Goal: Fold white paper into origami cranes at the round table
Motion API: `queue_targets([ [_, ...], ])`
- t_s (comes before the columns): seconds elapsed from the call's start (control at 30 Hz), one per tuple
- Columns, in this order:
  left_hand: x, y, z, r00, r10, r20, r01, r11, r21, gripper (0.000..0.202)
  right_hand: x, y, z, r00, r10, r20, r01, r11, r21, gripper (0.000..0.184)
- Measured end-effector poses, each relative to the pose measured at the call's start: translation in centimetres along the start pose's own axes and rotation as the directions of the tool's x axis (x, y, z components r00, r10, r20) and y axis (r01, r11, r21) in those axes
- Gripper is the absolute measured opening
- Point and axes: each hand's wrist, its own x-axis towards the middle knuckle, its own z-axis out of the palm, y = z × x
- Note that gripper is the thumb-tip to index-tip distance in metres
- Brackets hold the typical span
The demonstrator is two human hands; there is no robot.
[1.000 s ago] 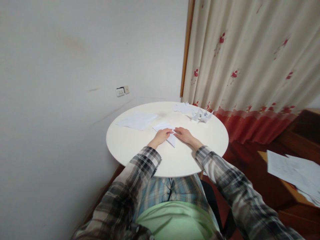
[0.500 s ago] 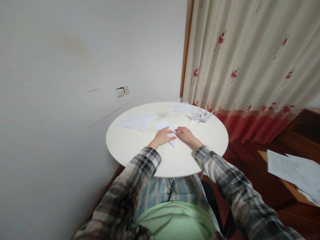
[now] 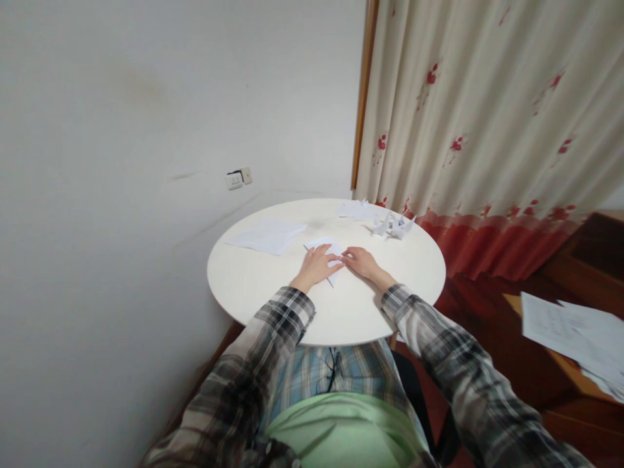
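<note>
A small piece of folded white paper point(image 3: 332, 247) lies on the round white table point(image 3: 351, 318), with one corner pointing toward me. My left hand point(image 3: 316, 266) rests over its left part, fingers bent and the thumb pressed against it. At its right edge my right hand point(image 3: 361, 261) holds the paper with bent fingers close together. The fingertips of both hands nearly meet, and they cover much of the paper and its creases.
A flat white sheet point(image 3: 270, 235) lies to the left. Folded paper shapes point(image 3: 396, 226) stand at the far right, beside more white paper point(image 3: 355, 209). A wall point(image 3: 146, 260) borders the left, a curtain point(image 3: 468, 130) the right. Printed sheets point(image 3: 570, 331) lie on wooden furniture.
The folded paper has turned or shifted slightly to the left under my hands, and its near corner shows narrower. My right fingers have moved slightly closer to the left thumb.
</note>
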Motion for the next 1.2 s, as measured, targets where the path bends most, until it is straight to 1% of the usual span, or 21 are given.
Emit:
queue_targets([
  [0.17, 0.0, 0.0, 0.2, 0.999, 0.022, -0.029, -0.021, 0.999, 0.030, 0.041, 0.2, 0.0, -0.1, 0.999, 0.041, -0.023, -0.041, 0.999, 0.007, 0.026],
  [0.3, -0.1, 0.0, 0.2, 0.999, 0.026, -0.039, -0.024, 0.998, 0.052, 0.041, 0.4, 0.1, -0.1, 0.998, 0.019, -0.064, -0.019, 1.000, 0.008, 0.028],
  [0.43, -0.2, 0.1, -0.1, 0.999, 0.025, -0.048, -0.021, 0.995, 0.099, 0.032, 0.4, 0.2, -0.1, 0.996, 0.001, -0.084, -0.001, 1.000, -0.001, 0.027],
  [0.53, -0.2, 0.3, -0.2, 0.996, 0.059, -0.071, -0.049, 0.989, 0.137, 0.027, 0.4, 0.1, -0.1, 0.995, 0.014, -0.101, -0.015, 1.000, -0.012, 0.026],
  [0.7, 0.0, 0.1, 0.0, 0.993, 0.086, -0.086, -0.072, 0.985, 0.155, 0.028, 0.5, 0.1, -0.3, 0.997, 0.007, -0.070, -0.007, 1.000, 0.004, 0.028],
  [0.87, 0.1, -0.5, 0.3, 0.996, 0.082, -0.035, -0.078, 0.993, 0.087, 0.038, 0.5, 0.0, -0.3, 0.997, -0.009, -0.075, 0.014, 0.998, 0.068, 0.031],
  [1.0, 0.4, -0.7, 0.3, 0.997, 0.083, -0.005, -0.083, 0.996, 0.024, 0.029, 0.1, -0.4, -0.4, 0.999, 0.048, -0.014, -0.046, 0.989, 0.140, 0.033],
  [1.07, 0.5, -0.6, 0.2, 0.997, 0.071, 0.002, -0.071, 0.997, 0.018, 0.027, -0.1, -0.7, -0.5, 0.997, 0.082, -0.006, -0.080, 0.988, 0.132, 0.033],
  [1.2, 0.5, -0.3, -0.1, 1.000, 0.024, 0.012, -0.025, 0.999, 0.042, 0.027, -0.4, -1.1, -0.7, 0.993, 0.112, -0.023, -0.110, 0.991, 0.076, 0.033],
])
